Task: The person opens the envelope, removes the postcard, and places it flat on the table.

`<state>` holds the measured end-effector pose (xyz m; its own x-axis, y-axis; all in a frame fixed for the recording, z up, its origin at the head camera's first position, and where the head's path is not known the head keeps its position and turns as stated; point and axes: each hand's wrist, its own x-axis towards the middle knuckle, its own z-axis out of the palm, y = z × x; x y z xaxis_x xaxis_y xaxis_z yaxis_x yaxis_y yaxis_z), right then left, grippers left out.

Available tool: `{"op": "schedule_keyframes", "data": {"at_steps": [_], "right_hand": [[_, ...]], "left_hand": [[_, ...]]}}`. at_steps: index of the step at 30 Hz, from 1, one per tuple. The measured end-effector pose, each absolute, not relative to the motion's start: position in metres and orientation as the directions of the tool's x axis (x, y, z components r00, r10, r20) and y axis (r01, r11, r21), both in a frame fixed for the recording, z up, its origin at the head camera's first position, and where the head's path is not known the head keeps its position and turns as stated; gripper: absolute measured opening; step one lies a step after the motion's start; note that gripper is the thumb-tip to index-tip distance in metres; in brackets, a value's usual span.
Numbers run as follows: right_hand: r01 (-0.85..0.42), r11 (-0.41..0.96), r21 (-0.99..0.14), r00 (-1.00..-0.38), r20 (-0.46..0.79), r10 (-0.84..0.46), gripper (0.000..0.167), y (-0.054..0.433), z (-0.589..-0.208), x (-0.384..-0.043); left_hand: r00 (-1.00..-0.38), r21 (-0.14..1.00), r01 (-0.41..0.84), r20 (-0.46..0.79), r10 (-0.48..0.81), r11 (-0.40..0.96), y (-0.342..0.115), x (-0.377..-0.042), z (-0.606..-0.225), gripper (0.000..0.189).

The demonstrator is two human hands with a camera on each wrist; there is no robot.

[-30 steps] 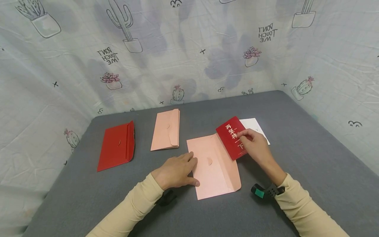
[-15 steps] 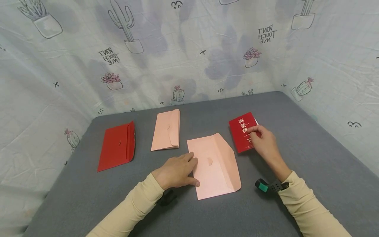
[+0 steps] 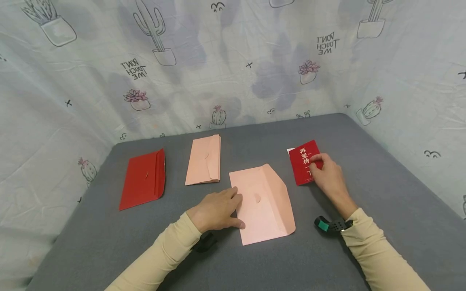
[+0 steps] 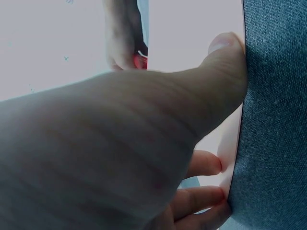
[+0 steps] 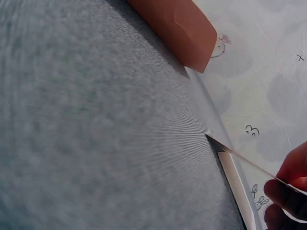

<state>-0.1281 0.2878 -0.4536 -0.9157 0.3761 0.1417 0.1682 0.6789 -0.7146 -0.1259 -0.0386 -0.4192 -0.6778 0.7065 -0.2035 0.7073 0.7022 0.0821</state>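
Observation:
My right hand (image 3: pixel 329 176) pinches a red card (image 3: pixel 303 163) with white lettering, between thumb and fingers near its right side. In the right wrist view the card shows edge-on, tilted up from the table. A white card (image 3: pixel 290 150) peeks out past its upper left corner; the rest is hidden. My left hand (image 3: pixel 217 208) rests on the left edge of a pink envelope (image 3: pixel 256 218), thumb and fingers spread apart. The envelope's flap (image 3: pixel 279 198) lies unfolded toward the right. In the left wrist view, the thumb (image 4: pixel 223 62) lies across the envelope's edge.
A red envelope (image 3: pixel 141 180) lies at the left of the grey table (image 3: pixel 174 262). Between it and the unfolded envelope, farther back, sits a small stack of pink envelopes (image 3: pixel 203 159). A patterned cloth (image 3: pixel 233 60) hangs behind the table and along its sides.
My right hand has carried the red card rightward, off the pink envelope's flap and over the white card, then slightly farther right. My left hand has stayed on the envelope.

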Motion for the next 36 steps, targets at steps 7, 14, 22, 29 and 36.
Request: {"op": "schedule_keyframes", "data": {"at_steps": [7, 14, 22, 29, 36], "right_hand": [[0.191, 0.748, -0.635, -0.917, 0.156, 0.366, 0.045, 0.292, -0.455, -0.128], [0.194, 0.814, -0.547, -0.908, 0.215, 0.361, 0.040, 0.293, -0.458, -0.129], [0.278, 0.841, -0.464, -0.933, 0.078, 0.351, 0.046, 0.290, -0.459, -0.125], [0.187, 0.848, -0.497, -0.932, 0.183, 0.313, 0.041, 0.282, -0.454, -0.123], [0.028, 0.697, -0.717, -0.996, 0.036, 0.077, 0.036, 0.258, -0.450, -0.123]], "left_hand": [[-0.685, 0.094, 0.694, -0.219, 0.695, 0.714, -0.039, -0.125, -0.419, 0.070], [-0.686, 0.090, 0.694, -0.220, 0.694, 0.714, -0.039, -0.125, -0.419, 0.073], [-0.683, 0.091, 0.695, -0.226, 0.695, 0.713, -0.039, -0.125, -0.419, 0.074], [-0.679, 0.089, 0.702, -0.219, 0.701, 0.707, -0.040, -0.126, -0.421, 0.069], [-0.684, 0.100, 0.694, -0.220, 0.696, 0.713, -0.040, -0.126, -0.420, 0.071]]}}
